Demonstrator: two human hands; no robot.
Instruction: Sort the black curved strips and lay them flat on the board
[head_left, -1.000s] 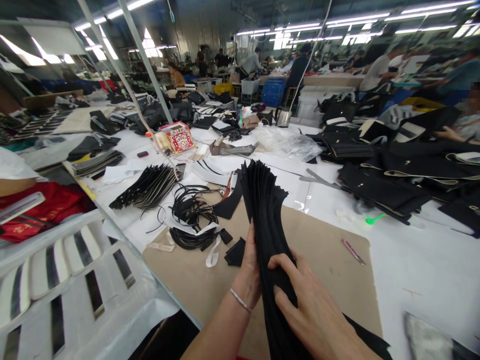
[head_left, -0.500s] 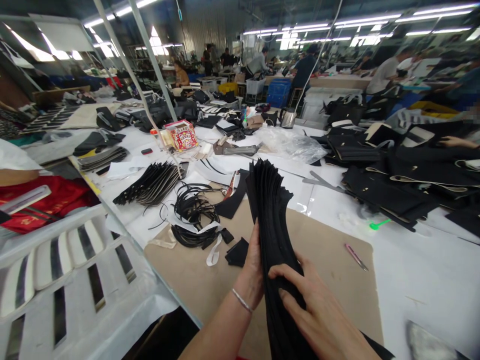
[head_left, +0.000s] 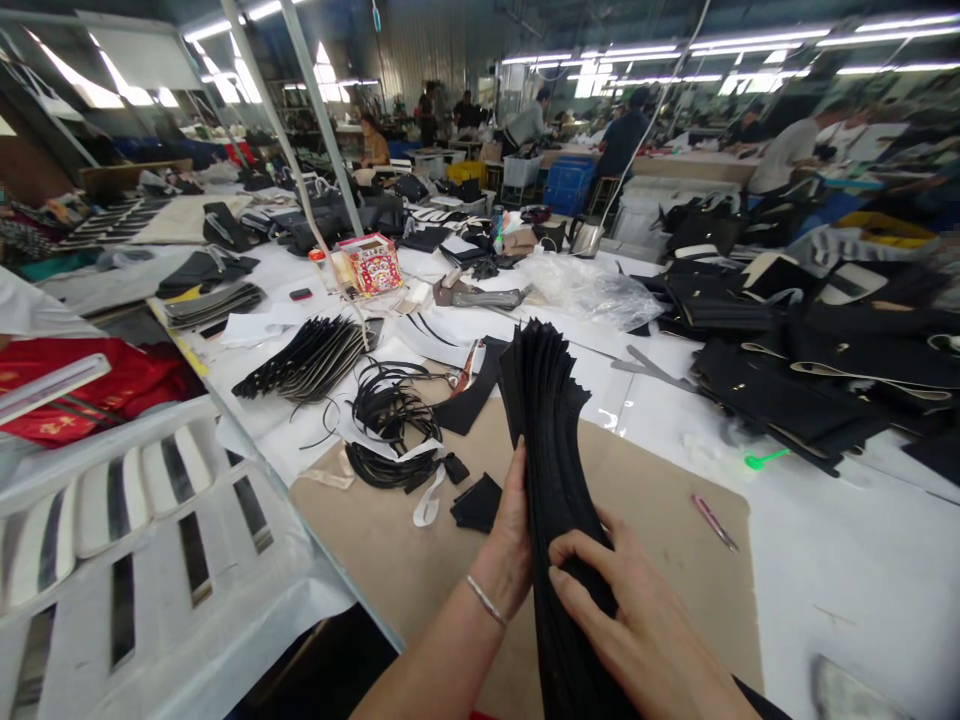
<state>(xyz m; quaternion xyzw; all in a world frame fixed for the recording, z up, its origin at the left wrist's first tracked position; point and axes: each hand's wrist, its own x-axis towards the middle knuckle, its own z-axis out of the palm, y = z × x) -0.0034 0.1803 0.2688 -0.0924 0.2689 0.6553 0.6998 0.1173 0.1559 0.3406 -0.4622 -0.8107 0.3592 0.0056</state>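
Note:
A thick stack of long black fabric pieces stands up in front of me, its upper ends fanned and uneven. My left hand is closed on its left side, the fingers partly hidden behind it. On the right side my right hand grips the same stack, with thumb and index finger on its near face. Beneath lies a brown board. Left of the stack are a small black fabric piece, a coil of thin black strips and a fanned pile of dark pieces.
A pink-handled pointed tool lies on the board's right side. Black bag pieces are heaped at right, near a green item. A red patterned box stands further back. White strapped panels sit at left. Several people work behind.
My right hand's index finger and thumb have drawn closer together on the stack. The view has shifted slightly, and the co-worker's hand at the far right is out of sight.

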